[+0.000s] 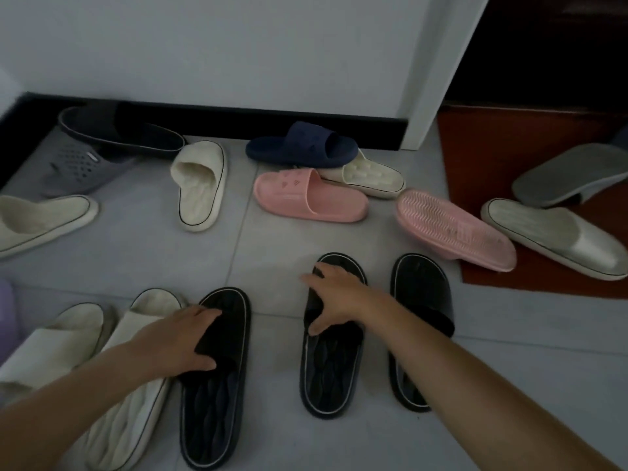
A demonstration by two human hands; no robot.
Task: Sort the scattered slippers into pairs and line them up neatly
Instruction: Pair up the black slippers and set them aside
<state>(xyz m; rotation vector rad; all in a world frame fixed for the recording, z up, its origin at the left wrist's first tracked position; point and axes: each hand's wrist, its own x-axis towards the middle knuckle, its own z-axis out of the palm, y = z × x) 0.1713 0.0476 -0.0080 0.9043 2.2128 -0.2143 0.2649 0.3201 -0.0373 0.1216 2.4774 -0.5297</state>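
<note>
Gripping straps: left hand (pixel 180 338) holds leftmost black slipper (pixel 217 406), right hand (pixel 334 297) middle black slipper (pixel 331 372).

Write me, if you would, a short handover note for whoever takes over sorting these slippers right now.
Left hand: grips the left black slipper by its strap.
Right hand: holds the middle black slipper by its strap; the right black slipper stands just beside it.
Done: the cream pair stands side by side at lower left.
Left: close up the black ones. Pair the scattered cream slippers, the upright pink slipper with the upturned pink slipper, the navy slipper, and the grey and dark ones.
</note>
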